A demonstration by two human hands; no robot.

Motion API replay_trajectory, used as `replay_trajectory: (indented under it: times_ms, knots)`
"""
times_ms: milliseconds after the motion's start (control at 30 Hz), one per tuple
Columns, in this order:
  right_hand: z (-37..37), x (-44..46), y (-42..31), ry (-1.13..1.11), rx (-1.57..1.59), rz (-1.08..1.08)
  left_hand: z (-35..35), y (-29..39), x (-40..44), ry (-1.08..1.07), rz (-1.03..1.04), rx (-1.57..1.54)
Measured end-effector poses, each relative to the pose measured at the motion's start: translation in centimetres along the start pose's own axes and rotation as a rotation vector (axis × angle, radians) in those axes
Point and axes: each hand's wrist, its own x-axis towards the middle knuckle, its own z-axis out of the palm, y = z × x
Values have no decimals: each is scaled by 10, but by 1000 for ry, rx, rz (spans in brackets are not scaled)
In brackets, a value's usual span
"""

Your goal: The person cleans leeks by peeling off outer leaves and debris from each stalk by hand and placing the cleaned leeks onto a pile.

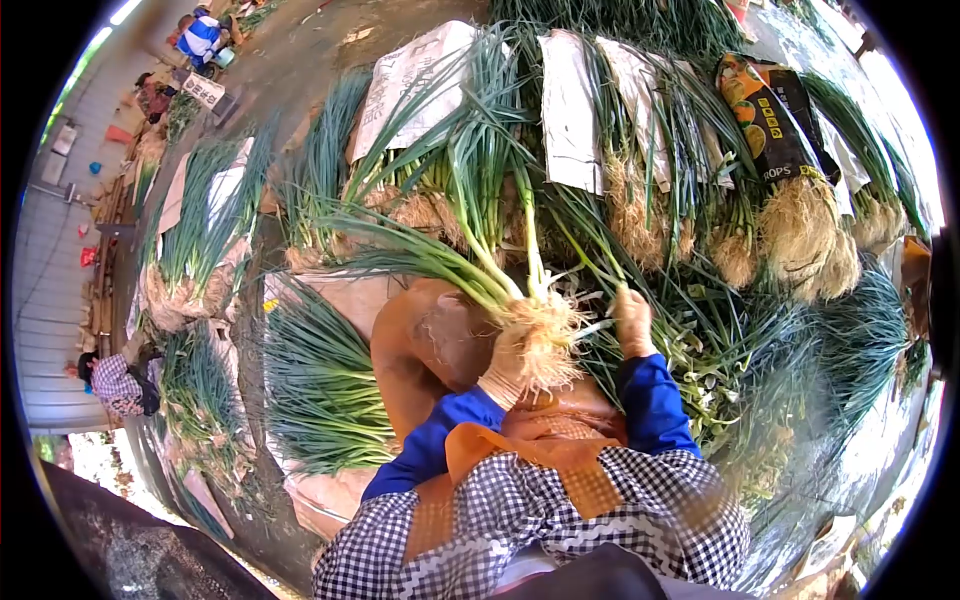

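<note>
My left hand point(508, 368) is closed around the base of a small bunch of green onions point(488, 278). Their pale, shaggy roots point(548, 335) spread over the fingers, and the long green tops fan away from me. Just to the right of the roots is my right hand point(632, 322), its fingers pinched together. A green onion leaf point(598, 262) runs up to those fingertips and seems held in them; its lower end is hidden. Beneath both hands are brown coverings over my knees point(430, 335).
Trimmed green onions point(330, 375) lie in a pile on sacking at left. Loose leaves point(715, 350) litter the right side. Rooted bundles point(635, 205), partly under white sacks point(572, 110) and a black printed bag point(775, 120), line the front. Other people point(118, 385) sit at far left.
</note>
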Motion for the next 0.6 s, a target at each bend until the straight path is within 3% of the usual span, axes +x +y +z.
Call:
replay_trajectory:
  times_ms: [33, 67, 100, 133, 233, 267, 300, 333, 367, 400, 433, 467, 533, 600]
  knots:
    - [-30, -2, 2, 10, -277, 12, -2, 4, -3, 50, -4, 41]
    - [-53, 2, 14, 54, -987, -140, -6, 6, -6, 102, -8, 82]
    - [-86, 12, 56, -314, -1481, -299, -12, 5, -4, 102, -5, 81]
    - [-84, 10, 46, -317, -1486, -300, -20, 1, -1, 131, 19, 118]
    - [-46, -13, -41, -687, -1715, 201, -19, -4, 0, 137, 41, 172]
    - [-25, -9, -62, -570, -1426, 61, -12, -5, -2, 115, 50, 189]
    - [-5, -18, -80, -356, -927, -322, 8, -9, -2, 234, 51, 196]
    - [17, -6, -72, -404, -476, -437, 11, -9, -2, 241, 58, 193]
    - [40, -11, -96, -510, -430, -562, 12, -7, -2, 250, 29, 183]
    - [54, -16, -95, -656, -211, -452, 14, -5, -2, 256, -3, 178]
    - [54, -13, -88, -797, -267, -235, 17, -5, -2, 258, -67, 163]
    - [56, -12, -82, -933, -323, -14, 13, -6, -2, 276, 10, 219]
    - [53, -34, -114, -706, -639, -317, 5, -7, 1, 309, -9, 196]
    - [22, -41, -125, -725, -679, -478, 11, -7, 1, 349, -44, 238]
